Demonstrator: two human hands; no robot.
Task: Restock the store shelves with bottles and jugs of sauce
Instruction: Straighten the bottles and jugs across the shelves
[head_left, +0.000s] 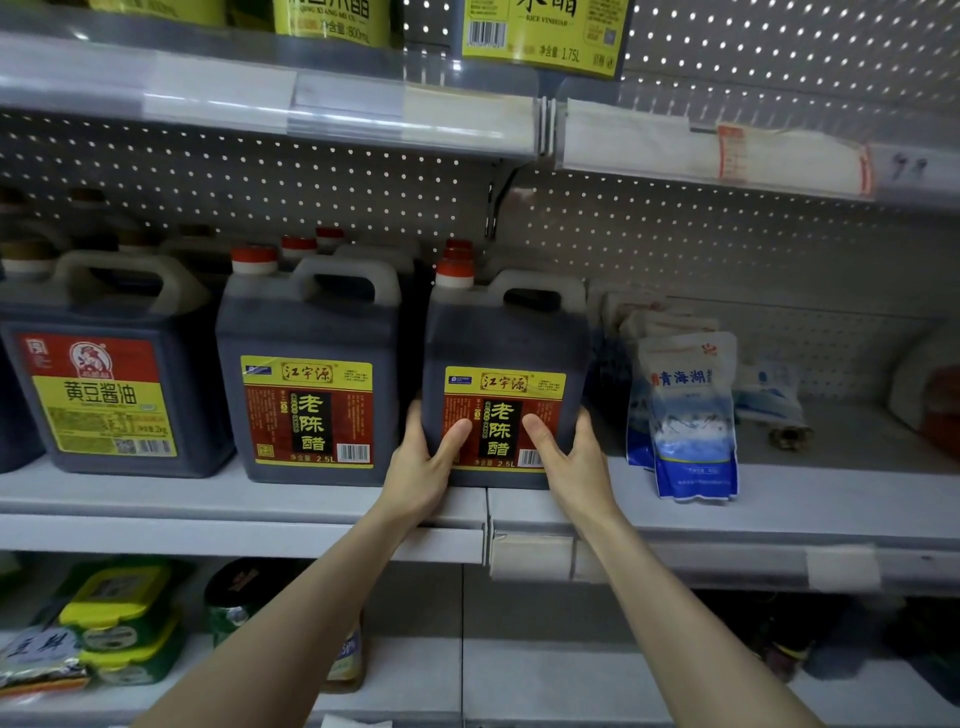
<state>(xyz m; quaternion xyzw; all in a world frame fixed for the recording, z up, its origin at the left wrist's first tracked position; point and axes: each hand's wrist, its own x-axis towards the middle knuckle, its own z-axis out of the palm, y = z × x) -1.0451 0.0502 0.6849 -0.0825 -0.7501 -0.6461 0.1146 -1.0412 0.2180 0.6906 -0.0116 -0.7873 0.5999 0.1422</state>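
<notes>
The dark vinegar jug (506, 364) is positioned upright at the near edge of the middle shelf (260, 499), over the joint between two shelf sections. Its red cap is at the upper left, its moulded handle at the top, and its yellow, red and black label faces the viewer. Whether the base bears fully on the shelf cannot be determined.

The jug is gripped at its lower corners by both hands. The left hand (423, 462) is placed on the lower left corner, with the thumb laid on the label and the fingers (414, 415) wrapped round the left side. The right hand (571, 462) is placed on the lower right corner in the mirrored arrangement.

More red caps are visible directly behind the jug. A second identical jug (309, 374) is located just to the left, standing apart from the held one. Further left, a soy sauce jug (109, 374) with a red and yellow label is stocked. To the right, white and blue bags (691, 415) are stacked upright near the held jug.

The shelf is backed by a perforated panel (260, 176). Yellow-labelled bottles (540, 31) are carried on the upper shelf (260, 98). Yellow-lidded tubs (119, 618) are stored on the shelf below, at the left.
</notes>
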